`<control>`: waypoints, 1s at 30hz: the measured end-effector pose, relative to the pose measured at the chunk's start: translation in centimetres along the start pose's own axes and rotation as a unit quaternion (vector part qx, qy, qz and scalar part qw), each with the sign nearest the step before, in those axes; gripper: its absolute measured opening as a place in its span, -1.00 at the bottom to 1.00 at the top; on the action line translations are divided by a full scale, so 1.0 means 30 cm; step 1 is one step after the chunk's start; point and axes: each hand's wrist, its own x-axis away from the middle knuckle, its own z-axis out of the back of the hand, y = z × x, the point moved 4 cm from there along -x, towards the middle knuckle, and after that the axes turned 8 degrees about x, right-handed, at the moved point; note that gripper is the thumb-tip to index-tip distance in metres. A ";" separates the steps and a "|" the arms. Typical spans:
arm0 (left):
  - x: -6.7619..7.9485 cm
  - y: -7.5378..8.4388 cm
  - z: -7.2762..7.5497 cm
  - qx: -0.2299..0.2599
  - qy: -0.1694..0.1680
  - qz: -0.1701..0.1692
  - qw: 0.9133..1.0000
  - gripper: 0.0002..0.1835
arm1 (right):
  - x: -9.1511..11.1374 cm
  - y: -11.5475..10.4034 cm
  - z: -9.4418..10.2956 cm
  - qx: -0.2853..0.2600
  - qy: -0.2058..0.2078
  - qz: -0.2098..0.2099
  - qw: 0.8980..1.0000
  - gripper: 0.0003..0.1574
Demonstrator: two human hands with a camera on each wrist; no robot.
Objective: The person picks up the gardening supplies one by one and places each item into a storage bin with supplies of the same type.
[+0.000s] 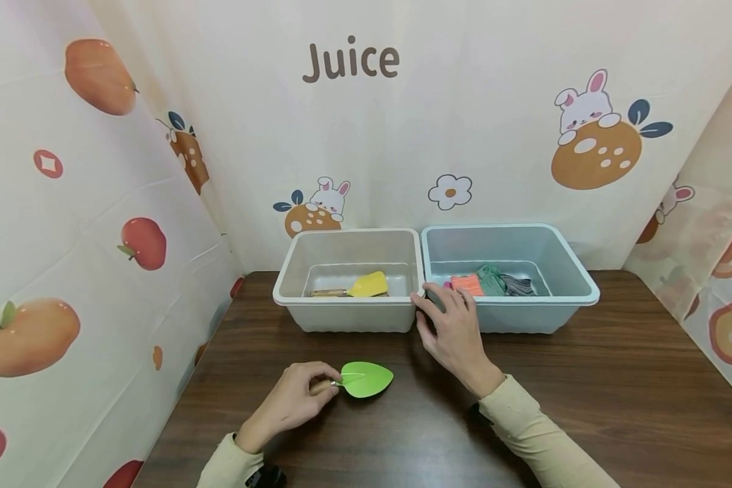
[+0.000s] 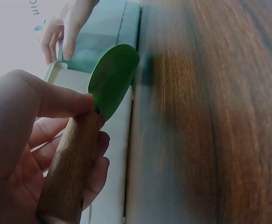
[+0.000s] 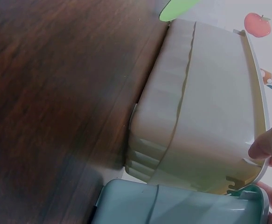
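Observation:
My left hand [image 1: 299,396] grips the wooden handle of a green garden trowel [image 1: 367,379] above the table, in front of the bins. In the left wrist view, thumb and fingers wrap the trowel's handle [image 2: 70,168] near its blade. My right hand [image 1: 454,332] holds the adjoining rim corners of a beige plastic bin [image 1: 354,316] and a light blue bin [image 1: 524,316]. Its thumb [image 3: 261,147] presses the beige bin's outer side, with other fingers over the rims. A yellow hand shovel [image 1: 369,285] with a wooden handle lies in the beige bin.
Inside the blue bin lie coral fabric [image 1: 467,285], green fabric [image 1: 491,280] and grey striped fabric [image 1: 517,285], partly behind the front rim. Both bins stand side by side on a dark wooden table [image 1: 366,447], against a printed curtain [image 1: 494,122].

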 end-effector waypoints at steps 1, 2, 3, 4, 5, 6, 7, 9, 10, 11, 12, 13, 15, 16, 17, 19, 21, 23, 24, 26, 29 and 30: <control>0.001 -0.001 0.000 0.002 -0.001 0.002 1.000 -0.81 | 0.000 -0.001 -0.001 0.000 -0.003 -0.002 1.000 -0.63; 0.002 -0.001 0.000 0.002 0.000 0.002 1.000 -0.81 | 0.000 -0.002 -0.001 -0.001 -0.006 -0.003 1.000 -0.63; 0.003 -0.001 0.000 0.003 -0.001 0.002 1.000 -0.81 | -0.001 -0.003 -0.001 -0.001 -0.010 -0.004 1.000 -0.63; 0.003 -0.001 0.000 0.003 -0.001 0.002 1.000 -0.80 | -0.002 -0.004 0.000 -0.001 -0.013 -0.006 1.000 -0.63; 0.004 -0.001 0.000 0.005 -0.001 0.003 1.000 -0.80 | -0.002 -0.004 -0.001 -0.001 -0.016 -0.007 1.000 -0.63; 0.004 0.000 0.001 0.005 -0.001 0.003 1.000 -0.80 | -0.003 -0.004 -0.001 -0.001 -0.017 -0.007 1.000 -0.63; 0.005 0.001 0.002 0.007 -0.001 0.003 1.000 -0.80 | -0.003 -0.004 -0.001 0.000 -0.018 -0.007 1.000 -0.63; 0.005 0.006 0.003 0.009 0.000 0.003 1.000 -0.80 | -0.002 -0.004 0.000 0.000 -0.014 -0.006 1.000 -0.62; 0.004 0.008 0.003 0.012 0.000 0.004 1.000 -0.80 | -0.002 -0.004 0.001 0.000 -0.011 -0.006 1.000 -0.62; 0.003 0.010 0.003 0.014 -0.001 0.004 1.000 -0.80 | -0.001 -0.003 0.001 -0.001 -0.008 -0.005 1.000 -0.62; 0.003 0.013 0.004 0.015 0.000 0.004 1.000 -0.80 | -0.001 -0.003 0.002 -0.001 -0.006 -0.004 1.000 -0.62; 0.002 0.015 0.004 0.018 0.000 0.005 1.000 -0.80 | -0.001 -0.003 0.003 -0.001 -0.004 -0.004 1.000 -0.62; 0.002 0.019 0.004 0.020 0.001 0.006 1.000 -0.80 | -0.001 -0.003 0.003 -0.001 -0.005 -0.004 1.000 -0.63; 0.002 0.020 0.005 0.021 0.001 0.006 1.000 -0.80 | -0.001 -0.003 0.003 0.000 -0.006 -0.004 1.000 -0.63; 0.002 0.021 0.005 0.021 0.002 0.006 1.000 -0.80 | 0.000 -0.002 0.002 0.000 -0.006 -0.004 1.000 -0.63; 0.002 0.022 0.007 0.022 0.003 0.007 1.000 -0.80 | 0.000 -0.001 0.001 0.001 -0.008 -0.005 1.000 -0.63; 0.003 0.023 0.010 0.024 0.003 0.009 1.000 -0.80 | 0.000 -0.002 0.000 0.000 -0.008 -0.006 1.000 -0.63; 0.004 0.024 0.012 0.024 0.004 0.010 1.000 -0.80 | 0.000 -0.001 0.001 -0.001 -0.008 -0.006 1.000 -0.63; 0.004 0.024 0.013 0.025 0.004 0.010 1.000 -0.80 | 0.000 -0.001 0.001 -0.002 -0.008 -0.006 1.000 -0.63; 0.005 0.026 0.015 0.023 0.007 0.004 1.000 -0.80 | 0.000 0.000 0.001 -0.002 -0.008 -0.006 1.000 -0.63; 0.007 0.028 0.018 0.018 0.014 -0.007 1.000 -0.81 | 0.001 -0.001 0.002 -0.001 -0.010 -0.005 1.000 -0.62; 0.008 0.028 0.019 0.017 0.016 -0.010 1.000 -0.81 | 0.001 -0.001 0.002 0.000 -0.010 -0.004 1.000 -0.62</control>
